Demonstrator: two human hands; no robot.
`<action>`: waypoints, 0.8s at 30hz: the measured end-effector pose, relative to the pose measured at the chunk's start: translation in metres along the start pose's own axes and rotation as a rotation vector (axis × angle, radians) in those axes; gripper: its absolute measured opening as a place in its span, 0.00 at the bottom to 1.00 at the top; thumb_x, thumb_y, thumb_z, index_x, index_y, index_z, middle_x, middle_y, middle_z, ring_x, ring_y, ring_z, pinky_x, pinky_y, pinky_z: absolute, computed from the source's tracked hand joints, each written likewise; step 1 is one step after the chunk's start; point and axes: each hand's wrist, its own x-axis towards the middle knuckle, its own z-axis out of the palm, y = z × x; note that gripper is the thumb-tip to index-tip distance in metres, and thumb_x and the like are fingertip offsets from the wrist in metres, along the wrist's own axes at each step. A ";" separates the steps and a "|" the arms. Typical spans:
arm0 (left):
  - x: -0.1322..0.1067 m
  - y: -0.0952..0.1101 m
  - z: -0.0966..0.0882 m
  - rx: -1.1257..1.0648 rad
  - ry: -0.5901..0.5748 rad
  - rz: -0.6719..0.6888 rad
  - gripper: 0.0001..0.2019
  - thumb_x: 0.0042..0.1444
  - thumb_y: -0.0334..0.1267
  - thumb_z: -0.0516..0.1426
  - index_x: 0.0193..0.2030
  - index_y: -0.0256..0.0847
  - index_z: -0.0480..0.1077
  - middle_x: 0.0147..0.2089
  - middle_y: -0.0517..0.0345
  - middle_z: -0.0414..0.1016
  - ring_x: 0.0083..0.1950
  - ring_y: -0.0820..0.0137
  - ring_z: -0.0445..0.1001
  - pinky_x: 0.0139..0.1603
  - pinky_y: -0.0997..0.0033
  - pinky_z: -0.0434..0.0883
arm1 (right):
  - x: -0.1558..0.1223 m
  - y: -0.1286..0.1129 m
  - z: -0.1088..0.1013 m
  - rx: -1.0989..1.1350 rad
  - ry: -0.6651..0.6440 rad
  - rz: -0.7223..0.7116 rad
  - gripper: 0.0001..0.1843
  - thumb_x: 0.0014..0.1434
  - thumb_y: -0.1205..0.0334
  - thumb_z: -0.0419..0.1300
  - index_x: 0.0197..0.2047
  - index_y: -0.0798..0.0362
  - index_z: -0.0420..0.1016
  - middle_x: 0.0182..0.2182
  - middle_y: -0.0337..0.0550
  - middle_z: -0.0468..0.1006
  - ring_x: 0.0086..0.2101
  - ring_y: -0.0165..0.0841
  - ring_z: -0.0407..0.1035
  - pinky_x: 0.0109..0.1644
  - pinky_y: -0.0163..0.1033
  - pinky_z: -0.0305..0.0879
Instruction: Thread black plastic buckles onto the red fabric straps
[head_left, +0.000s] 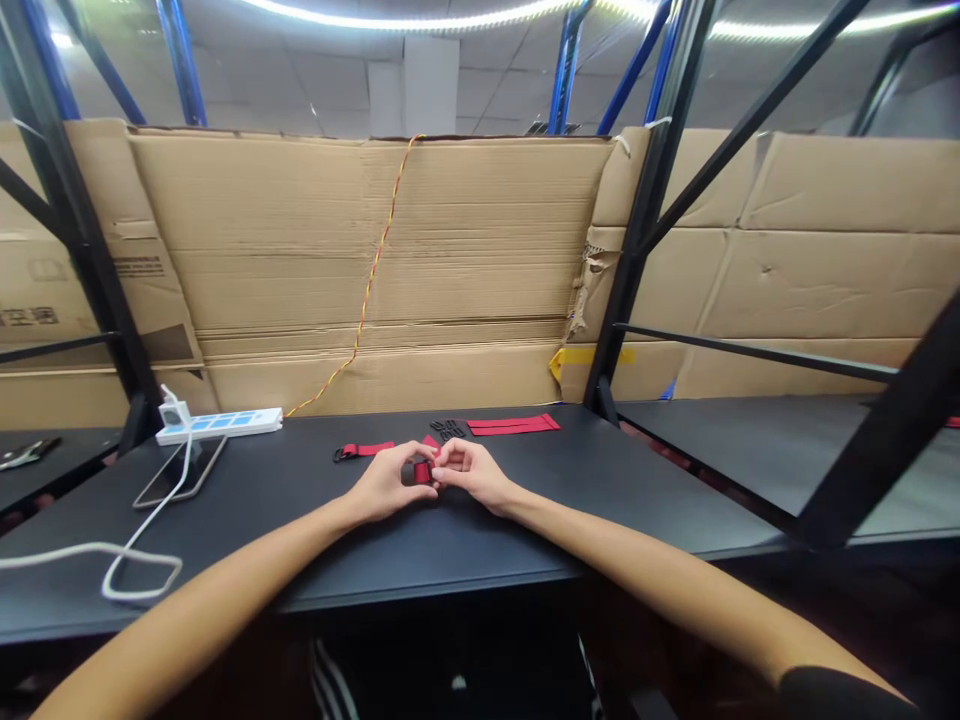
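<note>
My left hand (pixel 390 484) is closed round a black buckle with a piece of red webbing strap (pixel 422 472) through it. From the other side, my right hand (pixel 474 474) pinches the red strap by the buckle, its fingertips meeting those of my left. Both hands are low over the black tabletop, near the middle. Just left of my left hand lies another red strap (pixel 369 450) with a black buckle (pixel 343 453) at its end. Behind my hands are several small black buckles (pixel 450 429) in a loose group. Flat red strips (pixel 514 425) lie to their right.
A white power strip (pixel 232 424) with a plugged-in charger (pixel 175 411) stands at the back left. A phone (pixel 182 472) and a looping white cable (pixel 142 548) lie before it. Black rack posts (pixel 637 240) rise at both sides; a cardboard wall (pixel 465 270) closes the back.
</note>
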 end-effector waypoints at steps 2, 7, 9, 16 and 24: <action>0.000 0.002 -0.002 0.035 -0.011 -0.001 0.15 0.50 0.40 0.63 0.45 0.41 0.71 0.42 0.56 0.77 0.43 0.67 0.74 0.48 0.67 0.68 | 0.000 -0.001 0.000 0.013 0.017 0.008 0.17 0.45 0.57 0.70 0.31 0.53 0.67 0.28 0.37 0.75 0.29 0.30 0.72 0.37 0.39 0.69; -0.001 0.004 -0.003 0.056 0.047 0.062 0.14 0.52 0.41 0.62 0.44 0.39 0.71 0.44 0.53 0.77 0.44 0.66 0.74 0.48 0.66 0.69 | 0.001 -0.002 0.000 0.019 0.057 0.008 0.18 0.44 0.57 0.71 0.30 0.53 0.67 0.28 0.37 0.76 0.29 0.30 0.71 0.37 0.38 0.68; -0.002 0.004 -0.002 0.041 0.067 0.104 0.14 0.52 0.38 0.61 0.45 0.39 0.71 0.47 0.51 0.76 0.48 0.64 0.74 0.52 0.64 0.68 | 0.001 -0.002 -0.001 0.033 0.059 0.010 0.18 0.43 0.58 0.71 0.30 0.53 0.67 0.28 0.37 0.76 0.28 0.29 0.71 0.36 0.38 0.67; -0.002 0.004 -0.002 0.094 0.070 0.089 0.14 0.54 0.38 0.60 0.48 0.39 0.71 0.42 0.53 0.76 0.43 0.67 0.74 0.48 0.67 0.69 | 0.002 -0.002 -0.003 0.073 0.066 0.004 0.18 0.43 0.59 0.71 0.30 0.53 0.67 0.26 0.36 0.75 0.26 0.28 0.70 0.35 0.37 0.66; 0.002 -0.006 -0.001 0.153 0.114 0.011 0.19 0.53 0.37 0.61 0.53 0.40 0.70 0.40 0.54 0.77 0.39 0.68 0.74 0.44 0.68 0.69 | 0.004 0.000 -0.005 0.072 0.099 -0.007 0.17 0.44 0.59 0.71 0.31 0.53 0.67 0.27 0.36 0.75 0.26 0.28 0.70 0.35 0.37 0.66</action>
